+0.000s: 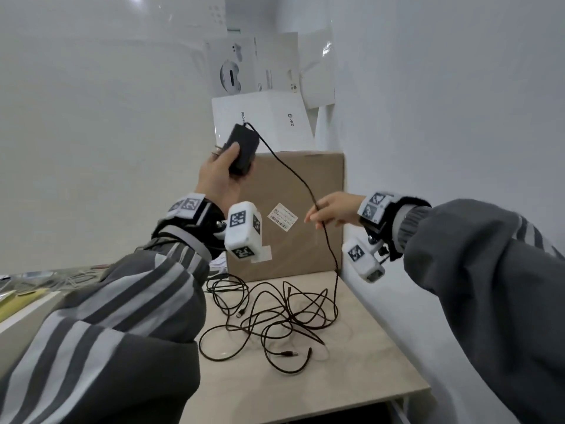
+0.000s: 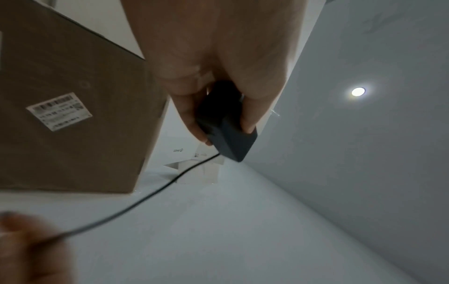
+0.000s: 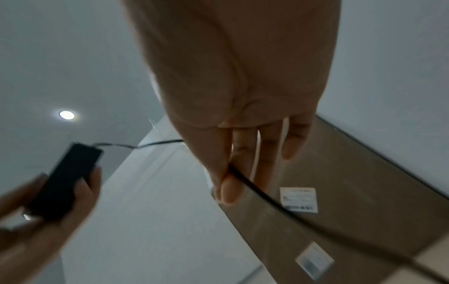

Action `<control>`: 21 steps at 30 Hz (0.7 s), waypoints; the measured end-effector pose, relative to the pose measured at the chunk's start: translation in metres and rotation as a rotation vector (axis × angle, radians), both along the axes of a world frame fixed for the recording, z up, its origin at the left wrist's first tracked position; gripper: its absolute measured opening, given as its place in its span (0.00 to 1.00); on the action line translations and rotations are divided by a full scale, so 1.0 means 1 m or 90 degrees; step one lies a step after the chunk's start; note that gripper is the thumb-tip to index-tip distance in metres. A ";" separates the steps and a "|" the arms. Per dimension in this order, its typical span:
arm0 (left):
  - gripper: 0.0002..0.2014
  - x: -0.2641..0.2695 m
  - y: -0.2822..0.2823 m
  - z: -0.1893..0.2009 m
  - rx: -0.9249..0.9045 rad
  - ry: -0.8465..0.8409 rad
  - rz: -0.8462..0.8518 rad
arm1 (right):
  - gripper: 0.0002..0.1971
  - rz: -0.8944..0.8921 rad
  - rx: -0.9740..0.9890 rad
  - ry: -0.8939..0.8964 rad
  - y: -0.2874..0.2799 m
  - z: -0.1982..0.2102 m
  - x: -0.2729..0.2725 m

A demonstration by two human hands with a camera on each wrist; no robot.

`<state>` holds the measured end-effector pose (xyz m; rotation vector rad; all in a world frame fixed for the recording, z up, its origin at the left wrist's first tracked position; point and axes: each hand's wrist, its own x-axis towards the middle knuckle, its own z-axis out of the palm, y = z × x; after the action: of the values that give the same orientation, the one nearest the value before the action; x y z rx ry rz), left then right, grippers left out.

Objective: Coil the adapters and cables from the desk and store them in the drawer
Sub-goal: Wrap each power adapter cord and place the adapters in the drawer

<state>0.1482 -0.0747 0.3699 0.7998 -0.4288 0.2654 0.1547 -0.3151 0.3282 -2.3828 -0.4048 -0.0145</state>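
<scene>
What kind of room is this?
Probably an office or storage corner: a desk strewn with cables, a cardboard box, and white headset boxes stacked against bare walls.

- My sleeves [image 1: 128,316] are dark grey with pale grey stripes and ribbed cuffs.
- Black wrist straps [image 1: 195,215] carry square black-and-white markers.
- A white, marker-covered camera block [image 1: 243,229] hangs under each wrist.

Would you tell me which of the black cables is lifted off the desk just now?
The adapter's cable: it runs from the black adapter in the left hand through the right hand. The other cables lie tangled on the desk.
</scene>
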 end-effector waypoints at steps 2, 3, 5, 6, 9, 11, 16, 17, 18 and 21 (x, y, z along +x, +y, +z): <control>0.06 -0.003 0.001 0.007 -0.012 -0.020 0.005 | 0.07 0.041 -0.068 0.029 -0.001 -0.034 0.000; 0.06 -0.004 0.002 0.008 -0.027 -0.024 0.001 | 0.07 0.060 -0.102 0.058 -0.002 -0.053 0.002; 0.09 -0.003 0.005 0.006 -0.051 -0.029 -0.001 | 0.07 0.080 -0.153 0.136 -0.003 -0.089 0.005; 0.11 0.000 0.009 0.003 -0.049 -0.022 0.003 | 0.07 0.071 -0.150 0.161 -0.005 -0.102 0.005; 0.11 0.007 0.015 -0.021 0.007 0.036 0.010 | 0.09 -0.028 -0.066 0.056 -0.011 -0.109 0.010; 0.08 0.013 0.012 -0.045 0.075 0.094 0.012 | 0.09 -0.124 0.004 -0.114 -0.016 -0.086 0.017; 0.14 0.022 -0.009 -0.100 0.191 0.179 -0.008 | 0.12 -0.199 0.385 -0.360 -0.009 0.028 0.014; 0.16 0.024 -0.014 -0.106 0.194 0.185 -0.009 | 0.12 -0.193 0.396 -0.399 -0.007 0.050 0.009; 0.19 0.024 -0.019 -0.110 0.189 0.191 -0.014 | 0.12 -0.186 0.395 -0.424 -0.004 0.066 0.004; 0.21 0.023 -0.033 -0.113 0.180 0.197 -0.041 | 0.08 -0.154 0.328 -0.352 0.000 0.076 -0.001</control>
<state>0.1710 -0.1075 0.2565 1.0833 -0.2002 0.0175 0.1532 -0.3153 0.4045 -1.8699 -0.3118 -0.8037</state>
